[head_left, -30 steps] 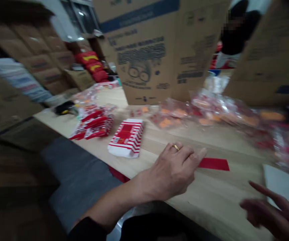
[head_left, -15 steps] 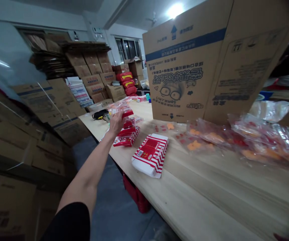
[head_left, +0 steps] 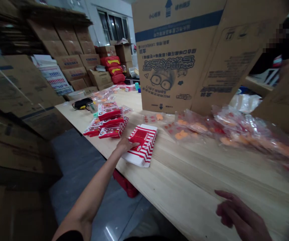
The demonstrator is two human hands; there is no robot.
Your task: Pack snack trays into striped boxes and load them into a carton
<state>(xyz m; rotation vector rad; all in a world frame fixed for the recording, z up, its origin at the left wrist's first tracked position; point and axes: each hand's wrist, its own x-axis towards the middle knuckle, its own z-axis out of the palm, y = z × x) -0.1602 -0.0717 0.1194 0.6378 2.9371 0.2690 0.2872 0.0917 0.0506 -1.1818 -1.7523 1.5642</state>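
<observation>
My left hand (head_left: 125,144) lies on the near edge of a flat red-and-white striped carton blank (head_left: 144,144), its fingers across the carton's surface. Just beyond that hand is a loose pile of red printed packets (head_left: 109,122). My right hand (head_left: 237,214) hovers low over the wooden table (head_left: 184,174) at the lower right, fingers apart and holding nothing. Clear plastic bags of orange and red pieces (head_left: 229,132) lie along the table's far side, out of reach of both hands.
A large upright cardboard carton (head_left: 169,57) stands on the table. A black pouch (head_left: 81,104) and a metal cup (head_left: 91,107) sit further along. Stacked cartons line the left side, a red crate (head_left: 125,184) sits under the table, and a person (head_left: 277,50) stands beyond at the right.
My left hand has moved from the red packets onto the striped carton blank. My right hand has come back into view at the lower right.
</observation>
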